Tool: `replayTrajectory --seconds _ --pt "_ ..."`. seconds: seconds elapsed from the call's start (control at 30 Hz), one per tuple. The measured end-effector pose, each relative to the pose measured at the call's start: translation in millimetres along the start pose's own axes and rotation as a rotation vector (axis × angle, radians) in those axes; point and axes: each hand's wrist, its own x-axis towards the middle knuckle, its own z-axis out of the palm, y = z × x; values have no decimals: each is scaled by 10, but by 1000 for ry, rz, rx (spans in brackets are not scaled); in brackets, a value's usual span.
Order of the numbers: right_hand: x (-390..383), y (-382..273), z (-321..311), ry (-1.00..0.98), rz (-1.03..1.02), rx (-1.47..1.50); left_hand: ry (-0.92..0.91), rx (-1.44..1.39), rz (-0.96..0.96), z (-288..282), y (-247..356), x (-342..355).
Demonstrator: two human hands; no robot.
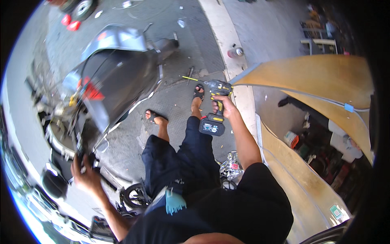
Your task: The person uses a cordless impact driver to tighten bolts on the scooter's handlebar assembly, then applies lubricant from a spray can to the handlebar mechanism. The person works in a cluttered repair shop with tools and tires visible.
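Because a drill [219, 87] of this shape carries its heavy battery pack [212, 125] at the foot of the handle, the right grip [227, 106] is closed around the handle just above the pack, probably to keep the weight balanced. The drill is held out in front of the body, over the floor [174, 91] near the right foot, and its long yellow bit [190, 78] points left, away from the feet, which seems a sensible way to carry it.

On the other side, the left grip [86, 177] is beside the dark handlebar area [77, 138] of a grey scooter [122, 75]. Its fingers look partly spread, perhaps for steadying, but blur hides any contact, so I cannot tell whether it is closed on something.

Counted out, there is one drill with one pack and one bit, one scooter, and two dark sandals, a right one [198, 92] and a left one [152, 116], both worn. One canister [235, 53] is on the pale strip [217, 24], apart from the drill. At least two tan panels, an upper [321, 75] and a lower [294, 177], are at the right, with one white bucket [291, 139] between them.
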Motion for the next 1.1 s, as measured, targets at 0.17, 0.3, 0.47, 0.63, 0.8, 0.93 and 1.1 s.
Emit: replayTrajectory --seconds 0.17,0.3,0.47,0.63,0.8,0.93,1.1 --pt "1498 25 -1592 192 81 79 -80 -112 -152 -35 -388 89" --pt "2819 -125 -2600 324 82 -28 -151 5 -207 -44 -565 150" --pt "4433 -266 -3297 524 -62 -242 -119 88 -294 187 -234 447" --pt "5312 -550 -3638 502 -169 -400 -117 154 -357 358 48 670" --pt "5588 -480 -4212 1108 -281 -576 -176 145 -356 677 136 872" --pt "4929 -1399 -3273 1375 -636 -513 -162 142 -434 591 181 382" --pt "4905 -2336 -3733 1348 -1431 -394 -157 98 -396 674 118 584"
